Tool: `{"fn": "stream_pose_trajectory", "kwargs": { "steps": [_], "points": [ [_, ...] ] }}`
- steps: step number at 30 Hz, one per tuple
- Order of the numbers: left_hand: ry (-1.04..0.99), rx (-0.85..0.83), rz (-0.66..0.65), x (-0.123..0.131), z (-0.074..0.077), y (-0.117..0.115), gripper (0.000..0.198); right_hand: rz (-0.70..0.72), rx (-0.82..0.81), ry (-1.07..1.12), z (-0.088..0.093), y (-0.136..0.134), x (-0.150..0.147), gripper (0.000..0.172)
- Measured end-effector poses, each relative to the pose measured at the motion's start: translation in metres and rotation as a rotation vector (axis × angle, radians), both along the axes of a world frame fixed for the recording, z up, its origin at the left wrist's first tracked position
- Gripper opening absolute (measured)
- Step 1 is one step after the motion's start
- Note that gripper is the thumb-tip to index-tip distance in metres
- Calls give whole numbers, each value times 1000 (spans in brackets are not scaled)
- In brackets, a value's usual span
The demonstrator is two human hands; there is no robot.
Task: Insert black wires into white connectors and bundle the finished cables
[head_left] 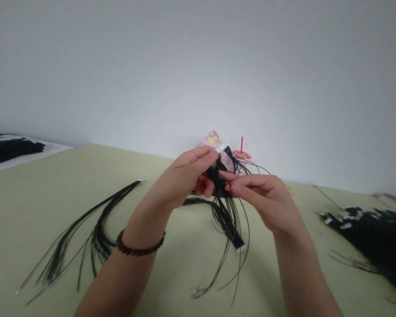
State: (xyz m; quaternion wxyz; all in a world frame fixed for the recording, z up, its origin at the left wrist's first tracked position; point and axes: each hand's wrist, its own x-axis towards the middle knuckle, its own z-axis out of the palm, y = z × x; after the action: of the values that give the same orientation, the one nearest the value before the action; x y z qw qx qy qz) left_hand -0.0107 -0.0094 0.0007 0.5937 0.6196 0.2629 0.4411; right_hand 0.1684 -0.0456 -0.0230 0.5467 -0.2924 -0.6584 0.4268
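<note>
My left hand (184,178) is closed around a bundle of thin black strands (224,207), pinching its upper end near a white tag (223,149). My right hand (264,196) pinches the same bundle just to the right, fingers pressed together. The loose ends hang down from both hands and curl on the pale table (39,193), with one white-tipped end lower down. A dark beaded bracelet (138,248) circles my left wrist.
A separate spread of black strands (85,233) lies on the table to the left. A thick pile of black strands with white tags (372,233) lies at the right. A pink and yellow toy (211,140) and a red-topped object (241,154) stand behind my hands, against the white wall.
</note>
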Motion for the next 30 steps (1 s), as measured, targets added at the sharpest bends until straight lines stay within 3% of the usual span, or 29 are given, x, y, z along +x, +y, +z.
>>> {"fn": "stream_pose_trajectory", "kwargs": {
  "steps": [6, 15, 30],
  "points": [
    [16, 34, -13, -1, 4, -5, 20, -50, 45, -114, 5, -8, 4, 16],
    [24, 38, -30, 1, 6, -8, 18, -154, 47, -228, 9, -13, 8, 8],
    [42, 40, -18, 0, 5, -10, 18, -71, -81, -112, 11, -12, 6, 13]
  ]
}}
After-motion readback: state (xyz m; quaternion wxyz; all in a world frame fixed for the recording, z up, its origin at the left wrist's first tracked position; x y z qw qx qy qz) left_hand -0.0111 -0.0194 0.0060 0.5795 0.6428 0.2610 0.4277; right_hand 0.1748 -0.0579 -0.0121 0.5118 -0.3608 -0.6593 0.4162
